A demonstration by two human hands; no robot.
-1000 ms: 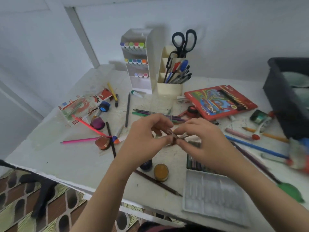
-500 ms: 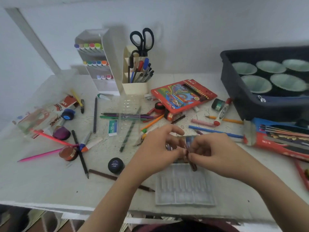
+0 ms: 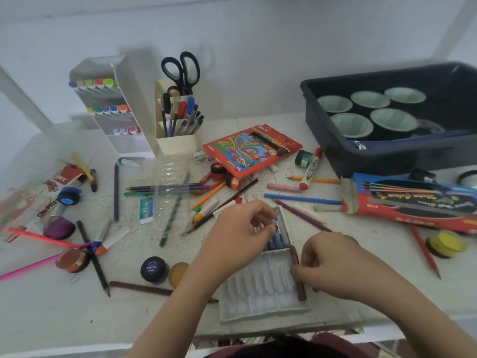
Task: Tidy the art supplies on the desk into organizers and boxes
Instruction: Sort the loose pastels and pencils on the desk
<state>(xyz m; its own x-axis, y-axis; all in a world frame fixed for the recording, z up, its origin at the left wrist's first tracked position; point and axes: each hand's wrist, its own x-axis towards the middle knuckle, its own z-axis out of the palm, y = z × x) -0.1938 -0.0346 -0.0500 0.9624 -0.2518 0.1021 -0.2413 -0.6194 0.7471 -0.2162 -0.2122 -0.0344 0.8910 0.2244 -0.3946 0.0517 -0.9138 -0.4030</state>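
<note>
A white ribbed pastel tray (image 3: 258, 293) lies near the desk's front edge, with a few bluish pastels (image 3: 276, 237) in its far half. My left hand (image 3: 237, 244) hovers over that far half, fingers curled down onto the pastels. My right hand (image 3: 333, 264) pinches a brown pastel stick (image 3: 298, 280) lying along the tray's right edge. Loose pencils, markers and small paint pots are scattered across the white desk (image 3: 64, 313). A cream pen holder (image 3: 178, 135) with black scissors (image 3: 182, 71) and a white marker rack (image 3: 111, 107) stand at the back.
A dark bin (image 3: 382, 156) holding several pale cups stands at the back right. In front of it lies a blue-red paint box (image 3: 413, 202). A red pencil box (image 3: 250, 148) sits mid-desk. A black pot (image 3: 153, 269) and an orange pot (image 3: 178, 272) stand left of the tray.
Both hands dropped from mid-air to the tray. The brown stick held between them now lies along the tray's right edge. The view shifted right, showing the dark bin.
</note>
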